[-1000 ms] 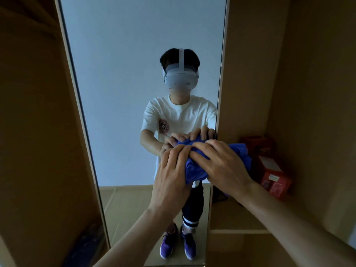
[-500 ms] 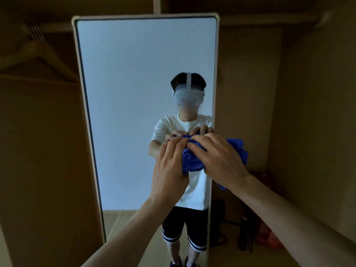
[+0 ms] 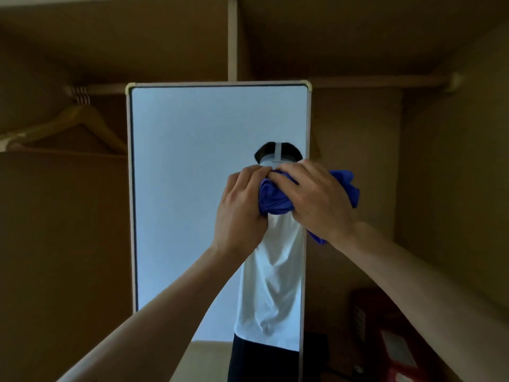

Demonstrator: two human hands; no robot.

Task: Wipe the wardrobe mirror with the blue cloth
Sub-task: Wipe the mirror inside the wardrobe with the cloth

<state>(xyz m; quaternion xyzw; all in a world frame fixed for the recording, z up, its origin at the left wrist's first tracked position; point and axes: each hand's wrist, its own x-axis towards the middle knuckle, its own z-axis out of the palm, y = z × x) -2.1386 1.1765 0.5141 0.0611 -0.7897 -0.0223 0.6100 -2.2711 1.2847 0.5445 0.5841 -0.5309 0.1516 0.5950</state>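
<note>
A tall wardrobe mirror [image 3: 179, 188] with a pale frame stands upright in the middle of the head view. A bunched blue cloth [image 3: 275, 198] is held in front of the mirror's right side, at about mid-height. My left hand [image 3: 239, 213] grips the cloth's left part with curled fingers. My right hand [image 3: 316, 199] covers its right part, fingers curled over the top; cloth ends stick out beyond it to the right and below the wrist. Whether the cloth touches the glass is hidden by the hands. The mirror reflects a person in a white shirt.
Brown wardrobe walls surround the mirror. A wooden hanger [image 3: 74, 125] hangs from a rail [image 3: 385, 81] at upper left. Red boxes [image 3: 396, 351] sit low at the right. A vertical divider [image 3: 232, 37] rises above the mirror.
Both hands have lifted the cloth up the mirror's right side, from the reflected waist to the reflected head. The view tilted up, so the mirror's top edge and rail now show.
</note>
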